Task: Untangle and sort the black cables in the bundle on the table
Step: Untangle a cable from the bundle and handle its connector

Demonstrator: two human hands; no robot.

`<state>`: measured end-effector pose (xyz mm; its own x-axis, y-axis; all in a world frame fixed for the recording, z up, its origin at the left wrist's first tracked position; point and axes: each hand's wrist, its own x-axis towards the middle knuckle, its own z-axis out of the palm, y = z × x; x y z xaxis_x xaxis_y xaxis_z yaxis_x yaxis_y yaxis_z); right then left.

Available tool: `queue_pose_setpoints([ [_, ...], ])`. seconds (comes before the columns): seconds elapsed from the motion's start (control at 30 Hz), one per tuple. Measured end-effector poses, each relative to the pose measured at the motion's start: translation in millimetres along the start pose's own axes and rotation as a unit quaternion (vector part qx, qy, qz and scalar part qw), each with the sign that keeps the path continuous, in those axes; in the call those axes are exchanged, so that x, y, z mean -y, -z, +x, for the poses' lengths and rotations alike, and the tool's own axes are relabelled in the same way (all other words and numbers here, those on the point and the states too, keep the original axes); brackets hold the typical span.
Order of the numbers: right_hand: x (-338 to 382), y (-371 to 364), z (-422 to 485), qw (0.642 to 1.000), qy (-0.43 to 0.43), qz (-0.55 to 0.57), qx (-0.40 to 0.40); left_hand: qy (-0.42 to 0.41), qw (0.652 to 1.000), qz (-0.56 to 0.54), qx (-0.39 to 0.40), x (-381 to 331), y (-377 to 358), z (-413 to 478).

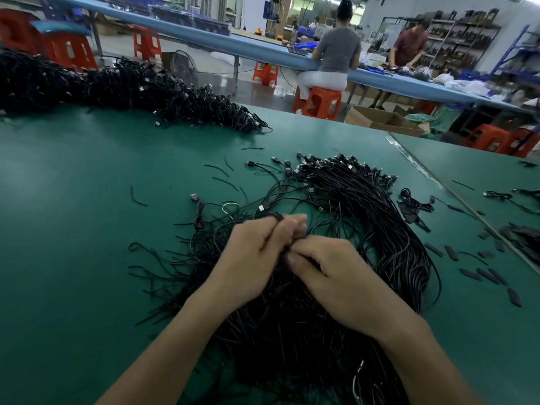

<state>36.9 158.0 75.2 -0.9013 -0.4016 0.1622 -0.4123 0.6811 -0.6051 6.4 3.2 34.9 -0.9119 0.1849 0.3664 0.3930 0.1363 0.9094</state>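
Observation:
A big bundle of black cables [365, 217] with USB plugs lies on the green table [73, 229], its plug ends fanned out at the far side and its loose ends spread under my arms. My left hand [251, 258] and my right hand [327, 270] meet above the bundle's middle. Both pinch thin black cable strands [274, 217] between curled fingers and thumbs. A short loop of cable sticks up over my left fingertips. What lies directly beneath my hands is hidden.
A second large heap of black cables [122, 86] runs along the table's far left. Short black cable ties [222, 171] and black sleeves [482, 273] are scattered around. A table seam [438, 176] runs at right. People work at a blue bench [263, 48] behind red stools.

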Motion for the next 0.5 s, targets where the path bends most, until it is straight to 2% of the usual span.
queue_pose_setpoints([
  [0.07,-1,7,2,0.999,0.012,-0.007,-0.043,0.033,0.998,0.044,0.04,-5,0,-1],
  [0.17,-5,15,3,0.992,0.014,0.026,-0.119,0.147,0.978,-0.046,0.138,-13,5,-3],
  [0.23,-7,16,4,0.986,0.01,0.074,-0.151,0.177,0.966,-0.081,0.171,-15,10,-4],
  [0.3,-9,10,5,0.979,-0.007,0.126,-0.16,0.197,0.946,-0.171,0.192,-16,16,-4],
  [0.4,-14,0,3,0.979,-0.046,0.15,-0.132,0.214,0.87,-0.393,0.207,-18,23,-2],
  [0.5,-17,-2,-2,0.988,-0.096,0.113,-0.031,0.187,0.823,-0.525,0.11,-20,22,1],
])
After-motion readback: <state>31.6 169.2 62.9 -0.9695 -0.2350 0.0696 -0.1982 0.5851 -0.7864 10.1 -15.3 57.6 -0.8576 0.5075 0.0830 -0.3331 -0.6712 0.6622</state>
